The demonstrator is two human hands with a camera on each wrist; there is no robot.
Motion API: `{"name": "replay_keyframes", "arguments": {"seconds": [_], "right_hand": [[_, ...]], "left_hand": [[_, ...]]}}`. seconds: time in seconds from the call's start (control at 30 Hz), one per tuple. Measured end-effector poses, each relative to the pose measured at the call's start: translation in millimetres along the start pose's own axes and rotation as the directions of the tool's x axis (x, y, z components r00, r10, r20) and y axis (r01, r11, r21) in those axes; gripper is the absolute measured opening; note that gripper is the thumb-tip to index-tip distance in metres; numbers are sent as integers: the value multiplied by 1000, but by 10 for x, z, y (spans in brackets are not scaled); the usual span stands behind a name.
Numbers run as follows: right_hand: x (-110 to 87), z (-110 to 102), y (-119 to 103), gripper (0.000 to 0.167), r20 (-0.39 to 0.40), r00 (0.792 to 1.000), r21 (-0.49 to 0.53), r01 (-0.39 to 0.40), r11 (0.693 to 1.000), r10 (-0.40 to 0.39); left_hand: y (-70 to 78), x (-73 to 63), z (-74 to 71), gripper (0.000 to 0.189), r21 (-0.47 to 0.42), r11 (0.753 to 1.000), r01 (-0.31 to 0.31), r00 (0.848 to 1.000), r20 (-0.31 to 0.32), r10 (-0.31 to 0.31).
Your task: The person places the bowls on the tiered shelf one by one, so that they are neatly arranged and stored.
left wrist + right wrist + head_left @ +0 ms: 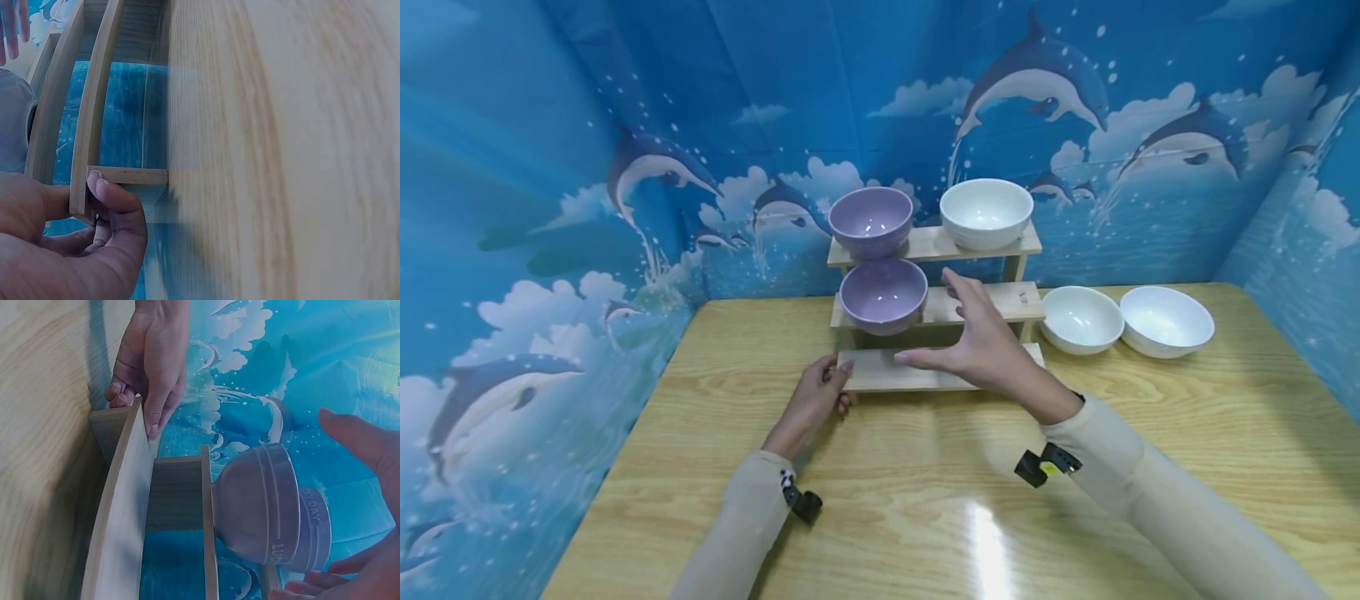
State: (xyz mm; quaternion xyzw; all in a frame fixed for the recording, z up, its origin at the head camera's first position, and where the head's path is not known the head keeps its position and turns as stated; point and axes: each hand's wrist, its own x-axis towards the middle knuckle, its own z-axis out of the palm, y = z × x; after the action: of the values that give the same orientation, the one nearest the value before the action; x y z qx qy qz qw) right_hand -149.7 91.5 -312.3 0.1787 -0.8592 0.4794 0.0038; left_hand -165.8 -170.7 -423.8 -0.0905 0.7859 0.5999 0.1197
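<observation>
My left hand grips the left end of the lowest step of a three-tier wooden stand; in the left wrist view its thumb and fingers curl round the board. My right hand is held in front of the stand with thumb and fingers spread apart, nothing between them. Just left of its fingertips, a purple bowl sits upright on the middle step. Behind it, a second purple bowl stands on the top step, left of a white bowl. Both purple bowls overlap in the right wrist view.
Two more white bowls, one nearer the stand and one farther right, rest side by side on the wood-grain table. A blue dolphin-print cloth hangs behind the stand and along both sides.
</observation>
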Motion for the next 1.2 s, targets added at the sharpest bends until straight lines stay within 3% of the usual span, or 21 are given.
{"name": "replay_keyframes", "arguments": {"seconds": [0.37,0.93,1.2], "right_hand": [[-184,-125,153,121,-23,1000,-2,-19,1000,19],[-494,-467,415,121,-31,985,33,-168,985,169],[-594,-634,565,121,-70,973,-2,-222,975,222]], "left_hand": [[-1,12,7,57,6,1000,-1,1000,-2,1],[11,-10,15,56,31,1000,-3,1000,-12,3],[1,-7,14,59,27,1000,3,1000,-11,-3]]}}
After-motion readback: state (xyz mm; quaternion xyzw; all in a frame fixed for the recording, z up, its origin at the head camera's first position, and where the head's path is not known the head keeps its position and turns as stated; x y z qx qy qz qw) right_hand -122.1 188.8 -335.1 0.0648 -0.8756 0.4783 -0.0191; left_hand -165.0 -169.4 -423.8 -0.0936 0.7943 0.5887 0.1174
